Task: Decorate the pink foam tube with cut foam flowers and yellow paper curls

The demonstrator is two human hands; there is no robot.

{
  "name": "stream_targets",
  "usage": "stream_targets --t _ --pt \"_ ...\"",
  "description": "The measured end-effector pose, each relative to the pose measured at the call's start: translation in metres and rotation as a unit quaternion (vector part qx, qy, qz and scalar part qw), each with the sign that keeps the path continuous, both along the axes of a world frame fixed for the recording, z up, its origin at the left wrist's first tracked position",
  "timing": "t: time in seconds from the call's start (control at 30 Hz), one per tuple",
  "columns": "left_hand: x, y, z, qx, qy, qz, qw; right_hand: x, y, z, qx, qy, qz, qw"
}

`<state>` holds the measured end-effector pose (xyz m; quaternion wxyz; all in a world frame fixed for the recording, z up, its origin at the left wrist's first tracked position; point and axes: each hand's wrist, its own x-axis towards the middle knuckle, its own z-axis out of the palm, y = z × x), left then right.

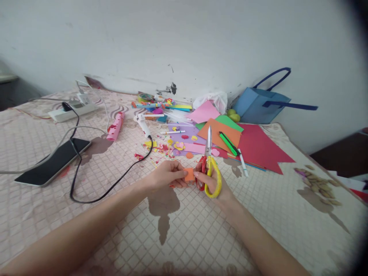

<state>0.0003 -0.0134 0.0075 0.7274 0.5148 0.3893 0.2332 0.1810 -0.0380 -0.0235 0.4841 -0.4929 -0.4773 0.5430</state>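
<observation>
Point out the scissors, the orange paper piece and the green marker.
scissors [212, 168], head view, on the yellow handle loop.
orange paper piece [189, 174], head view, on its middle, between both hands.
green marker [228, 143], head view, on its barrel.

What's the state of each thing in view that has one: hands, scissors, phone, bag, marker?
left hand: pinching the orange paper piece
right hand: fingers through the scissors handles
scissors: blades shut, pointing away
phone: screen dark, lying flat
power strip: plugs in it
blue bag: leaning on the wall
green marker: capped, on orange paper
</observation>
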Motion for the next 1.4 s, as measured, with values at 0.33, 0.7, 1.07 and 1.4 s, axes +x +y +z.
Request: stream_targets --t 0.33,0.7,1.07,1.4 --pt "0.0004 -0.0008 0.0003 -0.008 -0.004 0.003 1.000 -0.0024 -0.0041 0.0066 -0.006 0.022 -0.011 1.000" --pt "0.0009 0.0014 -0.0013 -0.006 -0.015 0.006 1.000 -0.0039 -0.0053 0.0056 0.006 0.007 0.003 1.000" --pt "0.0011 0.0016 -0.0020 0.000 0.008 0.016 1.000 -0.0025 -0.0060 0.0066 0.005 -0.024 -0.017 1.000" --pt "0.0007 0.0022 -0.0010 0.000 -0.014 0.012 1.000 -0.0024 -0.0053 0.0052 0.006 -0.034 -0.019 0.999"
